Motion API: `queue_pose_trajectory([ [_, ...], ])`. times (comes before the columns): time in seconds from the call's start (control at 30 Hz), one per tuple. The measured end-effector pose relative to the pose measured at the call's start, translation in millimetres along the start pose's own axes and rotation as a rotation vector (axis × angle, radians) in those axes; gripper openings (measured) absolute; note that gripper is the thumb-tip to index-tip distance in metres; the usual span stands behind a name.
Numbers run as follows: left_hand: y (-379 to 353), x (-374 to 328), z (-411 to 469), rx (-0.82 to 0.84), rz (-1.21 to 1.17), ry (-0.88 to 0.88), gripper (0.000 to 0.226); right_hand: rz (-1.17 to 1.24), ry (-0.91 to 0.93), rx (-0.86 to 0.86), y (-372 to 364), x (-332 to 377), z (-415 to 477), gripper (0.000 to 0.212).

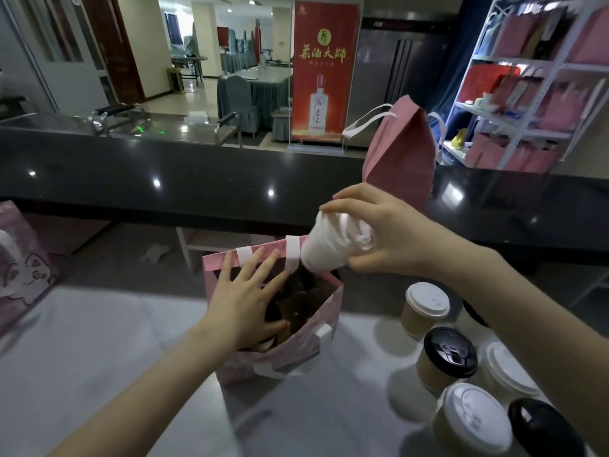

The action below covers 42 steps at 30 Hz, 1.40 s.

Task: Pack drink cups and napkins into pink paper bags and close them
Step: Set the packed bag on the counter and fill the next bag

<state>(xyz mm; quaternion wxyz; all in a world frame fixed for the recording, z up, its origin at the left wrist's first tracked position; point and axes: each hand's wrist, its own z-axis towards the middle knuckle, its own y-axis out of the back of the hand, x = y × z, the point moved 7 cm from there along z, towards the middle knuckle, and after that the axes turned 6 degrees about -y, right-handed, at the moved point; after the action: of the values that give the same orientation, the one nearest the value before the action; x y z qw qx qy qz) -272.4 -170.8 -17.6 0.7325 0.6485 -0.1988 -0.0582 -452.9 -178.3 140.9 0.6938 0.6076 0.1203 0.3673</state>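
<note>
An open pink paper bag (324, 311) with white handles stands on the white table. My left hand (245, 300) lies spread over its near-left rim, fingers apart, holding the mouth wide. Inside I see a brown cardboard divider and a cup lid. My right hand (385, 235) is closed around a white drink cup (329, 245), tilted with its base toward the bag's far-right corner, just above the rim. Several more lidded cups (425, 308) stand to the right of the bag.
A closed pink bag (402, 159) stands on the black counter (164, 179) behind. Another pink bag with a cat print (23, 268) is at the left edge. White table surface (99, 357) lies in front. Shelves with pink bags (534, 94) stand at the far right.
</note>
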Motion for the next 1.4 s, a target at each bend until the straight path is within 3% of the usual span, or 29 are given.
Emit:
queue_pose_trajectory([
  [0.3,3,18,-10,0.004,-0.013,0.014,0.101,-0.132,0.020,0.240,-77,25,20,0.077],
  [0.43,1,17,-19,-0.002,-0.028,-0.022,0.110,-0.286,0.048,0.231,-96,26,23,0.077],
  [0.57,2,14,-25,-0.036,-0.055,-0.050,0.116,-0.287,0.095,0.249,-117,39,28,0.075],
  [0.77,2,16,-37,-0.065,-0.040,-0.052,0.116,-0.231,-0.005,0.276,-117,23,29,0.074],
  [0.87,-2,14,-40,-0.050,-0.019,-0.064,0.119,-0.312,-0.030,0.271,-112,14,26,0.074],
  [1.1,-2,13,-41,-0.053,-0.043,-0.066,0.119,-0.472,0.150,0.304,-144,40,25,0.071],
  [1.4,-11,20,-39,-0.003,-0.040,-0.050,0.122,-0.402,-0.067,0.385,-179,4,38,0.071],
])
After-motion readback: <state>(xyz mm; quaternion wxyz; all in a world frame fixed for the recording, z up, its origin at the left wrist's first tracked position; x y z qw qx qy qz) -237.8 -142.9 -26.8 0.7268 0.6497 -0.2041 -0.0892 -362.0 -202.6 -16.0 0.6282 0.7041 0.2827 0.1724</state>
